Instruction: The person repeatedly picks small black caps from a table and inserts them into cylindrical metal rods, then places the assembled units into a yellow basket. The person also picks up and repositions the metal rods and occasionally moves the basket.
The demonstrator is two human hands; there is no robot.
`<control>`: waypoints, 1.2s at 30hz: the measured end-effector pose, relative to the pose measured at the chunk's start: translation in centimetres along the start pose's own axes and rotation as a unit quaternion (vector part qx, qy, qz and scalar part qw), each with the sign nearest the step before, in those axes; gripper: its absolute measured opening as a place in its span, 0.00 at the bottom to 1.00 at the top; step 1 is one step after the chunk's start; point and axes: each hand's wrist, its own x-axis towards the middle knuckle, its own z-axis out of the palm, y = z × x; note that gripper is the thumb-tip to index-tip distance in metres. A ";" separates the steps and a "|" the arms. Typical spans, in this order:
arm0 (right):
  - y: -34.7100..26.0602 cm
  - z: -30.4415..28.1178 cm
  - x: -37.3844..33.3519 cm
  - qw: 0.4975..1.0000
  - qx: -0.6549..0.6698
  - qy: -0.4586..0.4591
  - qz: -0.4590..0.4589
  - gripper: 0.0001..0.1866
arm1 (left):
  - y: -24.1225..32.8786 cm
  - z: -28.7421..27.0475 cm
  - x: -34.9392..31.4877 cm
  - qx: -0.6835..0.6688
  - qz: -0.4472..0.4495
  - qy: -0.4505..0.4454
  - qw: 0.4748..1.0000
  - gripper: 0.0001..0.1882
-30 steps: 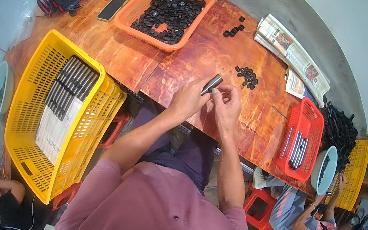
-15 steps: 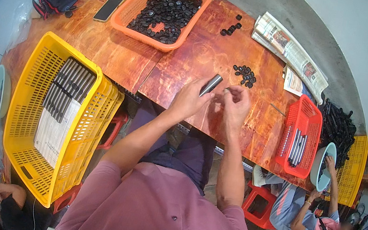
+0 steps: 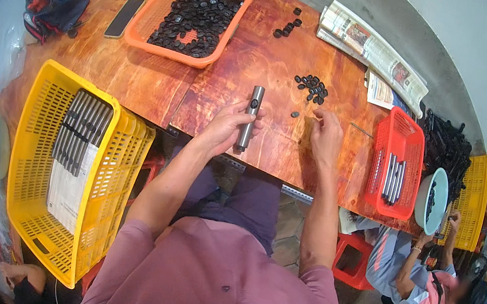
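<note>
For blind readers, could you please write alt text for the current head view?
A left hand holds a grey tube at a table; the right hand is near small black pieces. An orange basket of black pieces stands farther back.

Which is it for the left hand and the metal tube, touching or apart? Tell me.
Touching: the head view shows the left hand gripping the metal tube, thumb across its front.

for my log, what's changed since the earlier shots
The right hand has moved right, away from the grey tube, which the left hand still holds, now turned to run straight up the picture. A black piece now lies apart from the small pile. The phone and orange basket stayed put.
</note>
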 end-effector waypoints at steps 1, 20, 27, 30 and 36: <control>-0.1 -0.1 0.0 0.999 0.011 -0.020 0.035 0.09 | 0.0 0.2 0.0 -0.014 -0.003 -0.009 1.000 0.20; -5.6 2.0 -0.6 0.991 0.122 0.001 -0.050 0.11 | -0.6 0.8 0.1 0.026 -0.018 -0.039 0.999 0.23; -8.8 1.4 -1.0 0.975 0.021 0.039 -0.218 0.12 | -1.0 2.2 -0.1 0.021 0.004 -0.055 0.998 0.25; -8.8 1.6 -1.4 0.979 0.011 0.030 -0.202 0.12 | -1.0 2.1 -0.2 0.028 0.014 -0.059 0.998 0.25; -8.9 2.1 -2.0 0.972 -0.004 0.050 -0.231 0.14 | -0.9 2.3 -0.5 0.062 0.000 -0.015 0.998 0.21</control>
